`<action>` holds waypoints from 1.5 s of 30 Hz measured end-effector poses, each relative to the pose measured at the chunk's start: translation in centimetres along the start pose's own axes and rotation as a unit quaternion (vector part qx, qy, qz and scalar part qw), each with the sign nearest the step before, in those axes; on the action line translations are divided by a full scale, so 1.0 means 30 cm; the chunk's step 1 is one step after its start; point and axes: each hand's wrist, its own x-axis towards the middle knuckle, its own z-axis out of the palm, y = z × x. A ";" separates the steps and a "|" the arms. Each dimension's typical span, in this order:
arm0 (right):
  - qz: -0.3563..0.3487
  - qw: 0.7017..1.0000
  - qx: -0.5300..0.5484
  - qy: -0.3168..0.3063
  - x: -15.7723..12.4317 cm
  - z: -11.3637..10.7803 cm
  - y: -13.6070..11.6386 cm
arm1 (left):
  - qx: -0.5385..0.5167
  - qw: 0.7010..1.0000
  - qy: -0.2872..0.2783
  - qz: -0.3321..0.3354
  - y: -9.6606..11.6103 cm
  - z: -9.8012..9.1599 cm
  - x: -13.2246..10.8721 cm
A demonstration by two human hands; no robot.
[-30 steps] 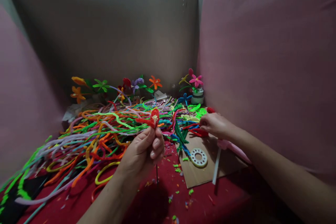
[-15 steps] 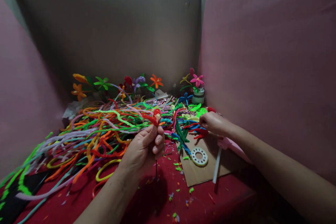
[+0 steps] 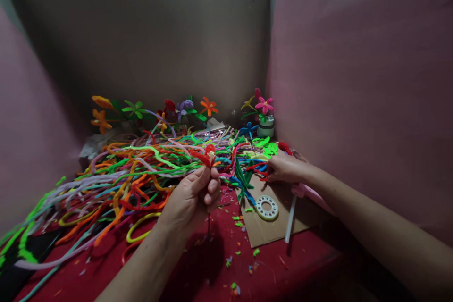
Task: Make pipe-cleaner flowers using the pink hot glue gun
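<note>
Upright between the thumb and fingers of my left hand (image 3: 196,191) is a red pipe-cleaner flower (image 3: 209,155) with a pale centre. Its thin dark stem (image 3: 208,222) shows below the fist. My right hand (image 3: 287,168) is out at the back of a cardboard sheet (image 3: 256,233), fingers curled down over red pipe-cleaner pieces (image 3: 264,175); its fingertips are partly hidden. Beside it lie green pipe-cleaner leaves (image 3: 243,177) and, behind, bright green pieces (image 3: 271,148). Below its wrist rests a pink glue gun (image 3: 308,192) with a translucent glue stick (image 3: 290,219).
A big tangle of coloured pipe cleaners (image 3: 141,170) covers the left and middle of the red tablecloth (image 3: 198,273). A tape roll (image 3: 267,208) lies on the cardboard. Finished flowers (image 3: 208,106) and a small jar (image 3: 266,126) stand along the back wall. Pink walls enclose both sides.
My right hand has lowered slightly onto the red pieces, covering more of them. My left hand still holds the red flower in the same place; the whole view has shifted a little.
</note>
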 end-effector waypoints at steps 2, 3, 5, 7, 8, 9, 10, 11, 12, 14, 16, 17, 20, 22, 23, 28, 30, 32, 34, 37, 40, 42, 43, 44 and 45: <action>0.000 1.000 0.014 0.001 0.008 0.008 0.000 | -0.001 1.000 -0.001 0.000 -0.002 -0.001 0.001; -0.001 1.000 0.024 0.003 0.012 0.010 0.002 | -0.001 1.000 -0.002 0.000 -0.002 -0.002 0.002; -0.004 0.999 0.050 0.007 0.017 0.006 0.008 | -0.005 1.000 -0.005 0.000 -0.003 -0.003 0.003; -0.009 0.996 0.088 0.013 0.016 -0.007 0.014 | -0.008 1.000 -0.008 0.001 -0.004 -0.006 0.003; -0.014 0.993 0.113 0.013 0.013 -0.016 0.015 | -0.009 1.000 -0.008 0.000 -0.005 -0.008 0.003; -0.020 0.990 0.141 0.013 0.007 -0.025 0.014 | -0.008 1.000 -0.008 0.000 -0.006 -0.009 0.003; -0.026 0.985 0.170 0.010 -0.001 -0.035 0.011 | -0.007 1.000 -0.006 -0.001 -0.007 -0.011 0.003; -0.034 0.980 0.194 0.006 -0.011 -0.043 0.005 | -0.005 1.000 -0.004 -0.001 -0.009 -0.011 0.003; -0.041 0.973 0.226 -0.001 -0.022 -0.050 -0.004 | -0.001 1.000 0.000 -0.002 -0.011 -0.011 0.003; -0.053 0.943 0.328 -0.017 -0.048 -0.058 -0.034 | 0.015 1.000 0.011 0.006 -0.018 -0.009 0.006; -0.065 0.868 0.491 -0.025 -0.075 -0.062 -0.075 | 0.037 0.998 0.023 0.034 -0.025 -0.003 0.011; -0.075 0.826 0.558 -0.019 -0.087 -0.063 -0.098 | 0.046 0.997 0.027 0.049 -0.028 0.002 0.013; -0.096 0.747 0.657 0.021 -0.117 -0.069 -0.167 | 0.070 0.996 0.033 0.043 -0.034 0.020 0.011; -0.096 0.729 0.677 0.042 -0.127 -0.073 -0.202 | 0.082 0.996 0.030 0.009 -0.036 0.034 0.002; -0.094 0.722 0.683 0.052 -0.130 -0.074 -0.215 | 0.084 0.996 0.024 -0.005 -0.036 0.040 -0.003; -0.094 0.676 0.729 0.058 -0.131 -0.067 -0.244 | 0.073 0.997 -0.010 -0.016 -0.036 0.051 -0.019; -0.093 0.650 0.753 0.039 -0.132 -0.060 -0.248 | 0.065 0.998 -0.010 -0.006 -0.035 0.048 -0.020; -0.079 0.624 0.777 0.015 -0.135 -0.053 -0.251 | 0.051 0.998 -0.019 0.001 -0.033 0.043 -0.022; -0.072 0.611 0.789 0.006 -0.143 -0.049 -0.246 | 0.038 0.999 -0.034 0.009 -0.032 0.038 -0.024; -0.071 0.652 0.750 0.086 -0.177 -0.042 -0.210 | 0.027 0.998 -0.046 0.030 -0.027 0.033 -0.026; -0.009 0.772 0.601 0.209 -0.244 -0.012 -0.124 | 0.021 0.997 -0.055 0.043 -0.018 0.029 -0.024; 0.038 0.847 0.456 0.271 -0.300 0.034 -0.041 | 0.016 0.997 -0.057 0.042 -0.013 0.027 -0.021; 0.061 0.881 0.361 0.299 -0.328 0.064 0.003 | 0.016 0.998 -0.054 0.040 -0.011 0.026 -0.020; 0.073 0.916 0.261 0.297 -0.354 0.098 0.045 | 0.018 0.998 -0.051 0.037 -0.011 0.024 -0.018; 0.092 0.929 0.178 0.310 -0.377 0.132 0.083 | 0.020 0.998 -0.047 0.035 -0.011 0.023 -0.017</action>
